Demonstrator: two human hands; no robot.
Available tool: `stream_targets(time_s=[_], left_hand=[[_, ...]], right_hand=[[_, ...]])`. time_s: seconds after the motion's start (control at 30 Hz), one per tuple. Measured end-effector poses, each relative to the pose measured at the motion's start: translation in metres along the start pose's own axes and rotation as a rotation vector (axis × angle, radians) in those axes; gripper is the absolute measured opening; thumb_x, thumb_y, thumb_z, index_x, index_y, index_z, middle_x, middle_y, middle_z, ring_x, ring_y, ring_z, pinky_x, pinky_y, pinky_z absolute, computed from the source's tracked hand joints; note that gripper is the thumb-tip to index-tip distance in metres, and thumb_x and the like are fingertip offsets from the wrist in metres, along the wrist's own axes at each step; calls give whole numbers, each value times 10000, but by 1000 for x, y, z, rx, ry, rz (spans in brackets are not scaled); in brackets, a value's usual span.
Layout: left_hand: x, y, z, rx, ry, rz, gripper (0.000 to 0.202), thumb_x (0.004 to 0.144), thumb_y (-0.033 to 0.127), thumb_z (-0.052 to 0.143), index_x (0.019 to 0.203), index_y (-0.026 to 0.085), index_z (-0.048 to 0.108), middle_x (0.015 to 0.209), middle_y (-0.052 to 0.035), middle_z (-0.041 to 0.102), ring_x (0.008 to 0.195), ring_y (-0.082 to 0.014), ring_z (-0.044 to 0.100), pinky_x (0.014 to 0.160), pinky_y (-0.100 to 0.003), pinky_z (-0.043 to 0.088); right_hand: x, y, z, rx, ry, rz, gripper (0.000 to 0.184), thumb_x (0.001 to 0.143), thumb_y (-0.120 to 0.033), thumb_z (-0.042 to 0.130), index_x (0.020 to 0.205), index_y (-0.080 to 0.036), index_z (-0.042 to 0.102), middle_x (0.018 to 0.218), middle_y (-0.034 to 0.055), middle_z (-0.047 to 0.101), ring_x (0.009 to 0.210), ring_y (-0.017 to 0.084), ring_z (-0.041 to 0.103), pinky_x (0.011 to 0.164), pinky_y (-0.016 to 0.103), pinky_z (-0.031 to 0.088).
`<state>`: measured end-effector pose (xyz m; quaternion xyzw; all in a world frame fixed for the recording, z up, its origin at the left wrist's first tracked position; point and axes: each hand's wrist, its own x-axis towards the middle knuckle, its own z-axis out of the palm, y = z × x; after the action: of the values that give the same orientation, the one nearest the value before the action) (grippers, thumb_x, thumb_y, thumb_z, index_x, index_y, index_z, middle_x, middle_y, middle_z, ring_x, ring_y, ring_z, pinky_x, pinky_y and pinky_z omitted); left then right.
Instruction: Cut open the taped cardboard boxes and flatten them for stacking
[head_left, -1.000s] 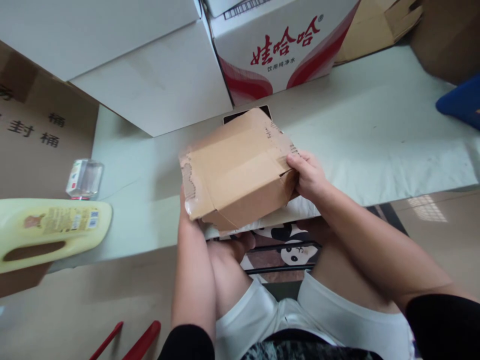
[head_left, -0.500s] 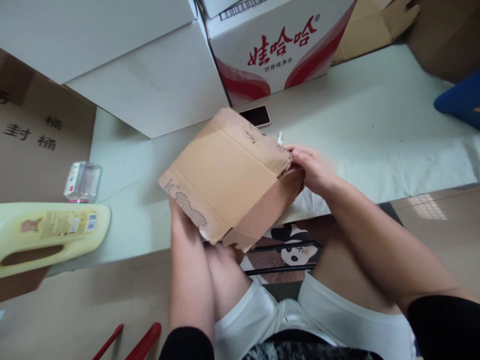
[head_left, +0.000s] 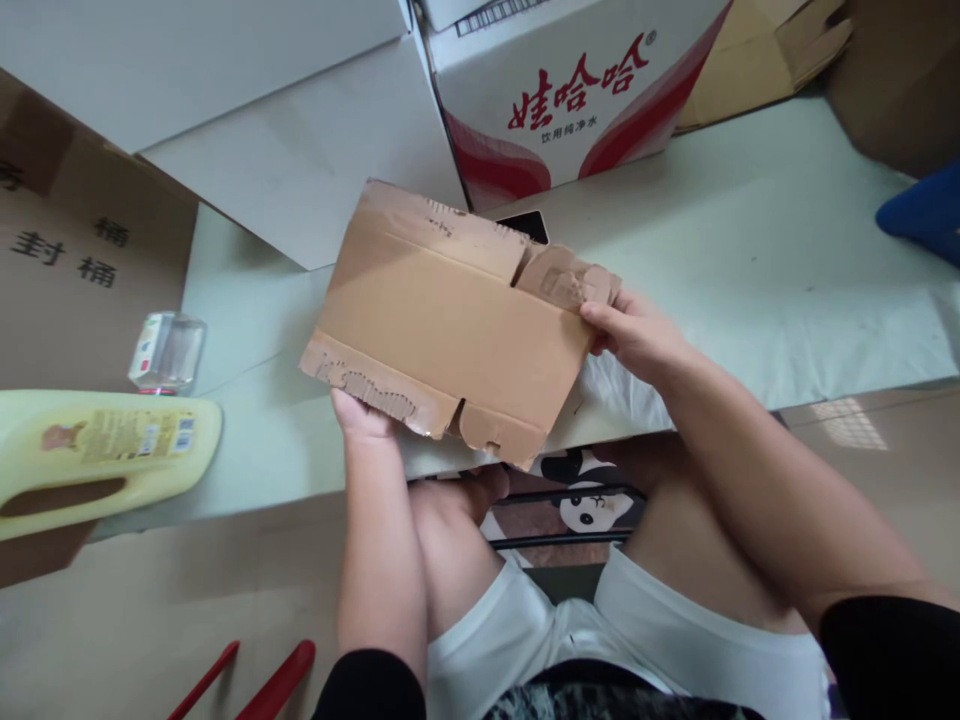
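A creased brown piece of cardboard (head_left: 442, 325), with torn flaps along its edges, is held tilted above the front of the table. My right hand (head_left: 634, 335) pinches its right corner, thumb on top, beside a flap with a ragged torn patch. My left hand (head_left: 364, 415) holds it from below at the lower left edge; the fingers are hidden under the cardboard. Partly covered by the far edge of the cardboard is a phone (head_left: 529, 226) with a dark screen.
A white and red carton (head_left: 555, 130) and a plain white box (head_left: 322, 150) stand at the back. To the left are a clear bottle (head_left: 171, 350) and a yellow jug (head_left: 112, 450). A blue object (head_left: 926, 205) is at the right on the pale table cover (head_left: 787, 250).
The cardboard has turned and its right-hand flap now lies opened out flat. My right hand has shifted its grip to the corner. My left hand has moved up slightly.
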<state>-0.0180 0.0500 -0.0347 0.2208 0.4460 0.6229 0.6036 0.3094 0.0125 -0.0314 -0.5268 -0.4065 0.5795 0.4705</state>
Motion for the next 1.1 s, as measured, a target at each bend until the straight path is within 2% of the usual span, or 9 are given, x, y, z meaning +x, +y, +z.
stream_targets(time_s=[0.1,0.2,0.33,0.4,0.53,0.67,0.8,0.97,1.1], left_hand=[[-5,2,2,-39,6,133,516,1007,472,274,1213,214,670,1272,-80,737,1402,-221,542,1155,-368,454],[-12,0,4,-64,-129,195,525,927,615,455,1155,207,695,1340,-74,705,1462,-282,481,1169,-424,448],[-8,-6,8,-12,-59,197,309,755,434,766,966,218,701,1182,-46,767,1472,-260,475,1173,-387,454],[-2,-9,9,3,-51,192,282,740,410,779,923,220,679,1141,-61,771,1448,-232,507,1178,-363,454],[3,-10,14,-28,-91,196,275,759,437,769,905,225,670,1147,-69,766,1386,-236,569,1168,-364,466],[-2,-8,20,-31,-12,116,293,713,406,786,920,219,697,1155,-77,759,1317,-271,618,1104,-385,513],[-13,4,25,-87,-173,101,405,732,546,706,978,225,709,1237,-98,723,1345,-306,587,1074,-401,533],[-18,14,25,-145,-207,59,429,760,533,686,1062,229,704,1305,-97,669,1444,-300,500,1068,-356,550],[-17,12,27,-181,-203,38,431,759,522,679,1062,216,711,1309,-104,661,1457,-303,483,1056,-349,563]], right_hand=[[-2,-2,8,-16,-65,35,465,660,-565,817,668,-189,543,577,-30,483,488,66,378,446,226,292],[-2,-3,14,-34,8,-28,487,672,-565,814,610,-195,502,526,-49,434,465,50,349,431,213,258],[-2,2,16,18,131,-68,489,659,-604,823,675,-199,550,523,-54,480,446,57,385,405,202,296],[-5,6,15,58,65,-43,529,619,-648,838,725,-198,581,546,-49,531,429,60,406,385,205,321],[-17,8,22,-25,-250,91,551,586,-642,874,640,-182,575,454,-37,516,371,73,439,347,208,311],[-31,3,34,28,-251,151,537,632,-664,829,655,-192,574,368,-74,429,279,54,319,299,203,215],[-56,-15,22,38,-52,176,538,562,-629,889,659,-201,578,385,-74,433,263,54,304,272,204,200],[-112,-36,-27,-51,552,51,603,358,-575,987,648,-240,578,507,-57,490,330,69,391,266,214,311],[-150,-41,-67,-353,804,-7,449,543,-504,942,670,-279,574,584,-17,540,384,110,482,306,252,420]])
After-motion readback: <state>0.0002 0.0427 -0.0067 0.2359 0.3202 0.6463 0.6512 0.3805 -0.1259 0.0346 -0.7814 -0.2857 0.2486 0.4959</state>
